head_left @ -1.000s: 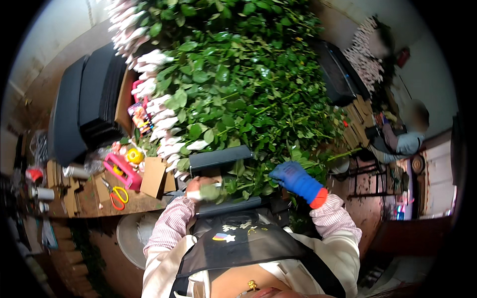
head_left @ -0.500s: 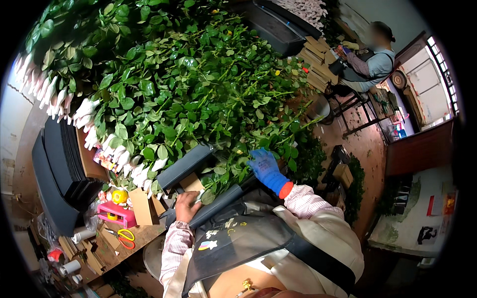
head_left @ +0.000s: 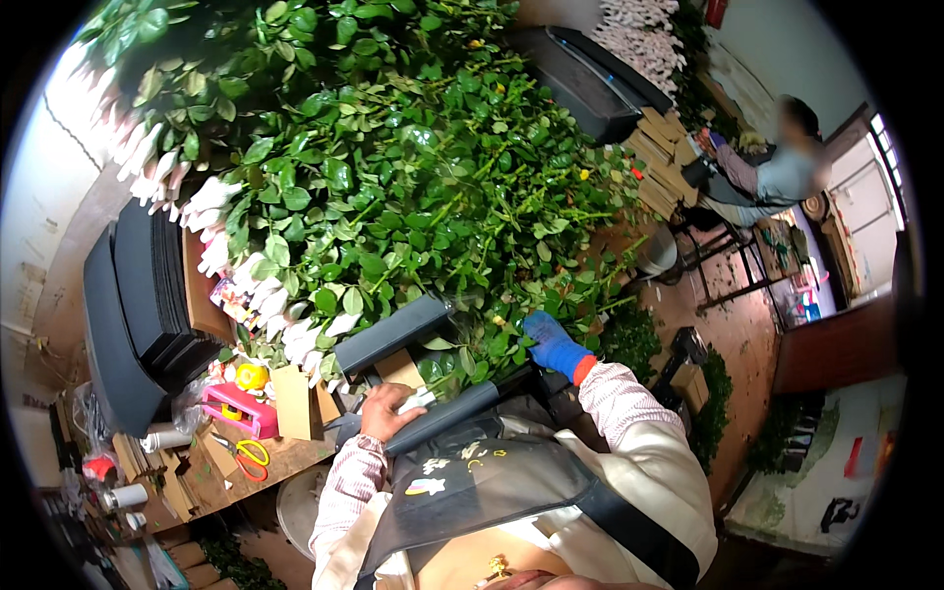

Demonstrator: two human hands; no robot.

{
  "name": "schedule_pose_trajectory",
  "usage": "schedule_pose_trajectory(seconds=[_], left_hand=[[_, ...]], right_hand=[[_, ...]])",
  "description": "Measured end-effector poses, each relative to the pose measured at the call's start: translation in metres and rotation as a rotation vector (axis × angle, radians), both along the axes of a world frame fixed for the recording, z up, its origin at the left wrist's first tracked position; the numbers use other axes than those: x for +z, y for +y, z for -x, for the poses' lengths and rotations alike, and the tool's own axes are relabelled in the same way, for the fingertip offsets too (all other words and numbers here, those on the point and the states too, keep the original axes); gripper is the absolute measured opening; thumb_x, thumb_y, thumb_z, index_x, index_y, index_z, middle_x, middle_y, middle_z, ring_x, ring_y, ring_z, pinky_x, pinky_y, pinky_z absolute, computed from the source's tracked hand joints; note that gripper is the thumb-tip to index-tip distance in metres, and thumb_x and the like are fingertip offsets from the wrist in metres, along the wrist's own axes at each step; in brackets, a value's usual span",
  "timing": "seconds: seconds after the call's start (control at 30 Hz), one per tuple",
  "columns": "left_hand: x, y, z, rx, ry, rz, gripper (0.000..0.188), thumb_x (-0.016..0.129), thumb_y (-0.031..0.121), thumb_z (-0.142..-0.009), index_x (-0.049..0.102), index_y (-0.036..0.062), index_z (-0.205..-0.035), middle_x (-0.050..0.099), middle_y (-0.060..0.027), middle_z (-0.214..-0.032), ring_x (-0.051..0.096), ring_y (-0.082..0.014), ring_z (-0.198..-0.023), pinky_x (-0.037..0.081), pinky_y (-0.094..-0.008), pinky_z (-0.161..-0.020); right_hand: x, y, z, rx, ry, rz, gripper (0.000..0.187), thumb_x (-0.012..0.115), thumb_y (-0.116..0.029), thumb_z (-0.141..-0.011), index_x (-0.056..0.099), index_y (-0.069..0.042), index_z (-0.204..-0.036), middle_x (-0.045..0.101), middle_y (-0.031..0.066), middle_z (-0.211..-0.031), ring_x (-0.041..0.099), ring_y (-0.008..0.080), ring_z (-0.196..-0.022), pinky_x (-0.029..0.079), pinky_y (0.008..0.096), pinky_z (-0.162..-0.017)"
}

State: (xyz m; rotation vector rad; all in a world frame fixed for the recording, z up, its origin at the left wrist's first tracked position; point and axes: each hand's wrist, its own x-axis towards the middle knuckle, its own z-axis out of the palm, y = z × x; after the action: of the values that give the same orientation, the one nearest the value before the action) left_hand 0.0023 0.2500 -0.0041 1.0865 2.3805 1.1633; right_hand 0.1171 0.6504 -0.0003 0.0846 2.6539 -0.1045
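My bare left hand point(head_left: 384, 411) is at the left end of a dark folded wrap point(head_left: 444, 417), its fingers curled against a white-sleeved rose head point(head_left: 417, 400). Leafy green rose stems point(head_left: 472, 356) run rightward from there, between the wrap's near side and a raised dark flap point(head_left: 393, 334). Brown cardboard point(head_left: 399, 369) shows under the flap. My right hand point(head_left: 553, 346), in a blue glove with an orange cuff, closes over the stems at the right end of the bundle. Its fingertips are partly hidden among leaves.
A large heap of roses point(head_left: 374, 177) covers the table beyond. Stacked black sheets point(head_left: 147, 305) stand left, near a pink tape dispenser point(head_left: 241, 409), scissors point(head_left: 246, 458) and cardboard pieces point(head_left: 291, 403). Another person point(head_left: 777, 172) works at the far right, near a bucket point(head_left: 657, 254).
The view has swung, shifting the whole scene right and slightly down. My right glove's fingers look more curled over the stems. My left hand stays at the rose head.
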Motion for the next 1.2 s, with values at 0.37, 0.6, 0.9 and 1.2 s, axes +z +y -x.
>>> schedule_pose_trajectory(seconds=[0.37,0.6,0.9,1.2], left_hand=[[0.0,0.003,0.008,-0.161,0.006,0.108,0.038,0.081,0.028,-0.081,0.07,0.0151,-0.114,0.059,-0.0093,-0.124,0.054,-0.0347,-0.11,0.044,-0.0444,-0.096],[-0.007,-0.006,0.006,-0.164,-0.094,0.11,0.033,0.08,0.027,-0.082,0.072,0.0149,-0.111,0.06,-0.011,-0.122,0.055,-0.0365,-0.115,0.046,-0.0455,-0.099],[0.006,0.005,0.015,-0.21,-0.16,0.164,0.051,0.081,0.024,-0.08,0.064,0.009,-0.126,0.058,-0.0154,-0.118,0.055,-0.0378,-0.115,0.046,-0.044,-0.1],[-0.016,0.006,0.006,-0.035,-0.16,0.058,0.022,0.07,0.021,-0.09,0.072,0.0097,-0.109,0.063,-0.0117,-0.108,0.061,-0.035,-0.106,0.049,-0.0432,-0.093]], right_hand=[[-0.08,0.018,-0.001,0.075,0.076,-0.209,0.043,0.065,-0.039,-0.083,0.071,-0.02,-0.121,0.046,0.0148,-0.153,0.037,0.031,-0.144,0.022,0.0527,-0.12],[0.108,0.001,0.077,0.121,-0.071,-0.066,0.033,0.063,-0.043,-0.088,0.073,-0.02,-0.109,0.07,0.0134,-0.11,0.07,0.0336,-0.097,0.055,0.0492,-0.083],[0.13,-0.025,0.232,0.166,0.666,-0.092,0.034,0.069,-0.016,-0.084,0.068,-0.018,-0.118,0.064,0.0049,-0.114,0.059,0.0283,-0.112,0.044,0.0471,-0.104],[0.14,-0.043,0.247,0.145,0.791,0.026,0.021,0.064,-0.016,-0.086,0.071,-0.015,-0.106,0.062,0.0053,-0.101,0.063,0.0271,-0.102,0.051,0.044,-0.093]])
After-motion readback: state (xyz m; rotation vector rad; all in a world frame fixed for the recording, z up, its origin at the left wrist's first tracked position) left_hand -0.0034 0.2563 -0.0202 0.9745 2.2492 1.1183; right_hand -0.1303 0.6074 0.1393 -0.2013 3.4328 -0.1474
